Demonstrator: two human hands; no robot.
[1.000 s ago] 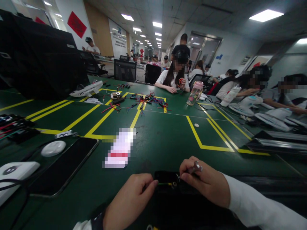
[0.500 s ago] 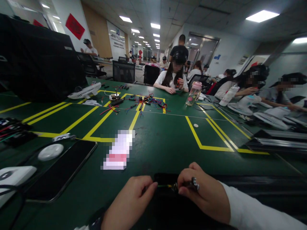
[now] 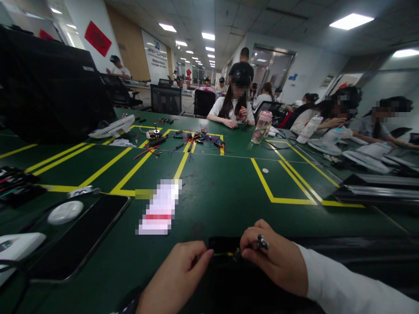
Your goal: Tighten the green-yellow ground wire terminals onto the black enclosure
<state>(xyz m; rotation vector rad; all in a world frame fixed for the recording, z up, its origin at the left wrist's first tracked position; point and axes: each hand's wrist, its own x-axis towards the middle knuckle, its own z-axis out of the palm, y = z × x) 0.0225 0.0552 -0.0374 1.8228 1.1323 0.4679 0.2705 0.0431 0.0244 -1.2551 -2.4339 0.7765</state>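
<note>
Now my right hand (image 3: 278,261) has turned since a second ago, so the small metal tool (image 3: 262,242) in its fingers lies flatter, its tip nearer the thin green wire (image 3: 222,254). My left hand (image 3: 178,277) pinches that wire's other end, fingers closed. Both meet over a black part (image 3: 224,244) at the near tabletop (image 3: 222,192) edge. Far off, a clear bottle (image 3: 260,128) stands capped in pink; its contents are unclear.

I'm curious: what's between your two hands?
In the head view, a thin green wire spans from left hand to right hand, over a black part.
</note>
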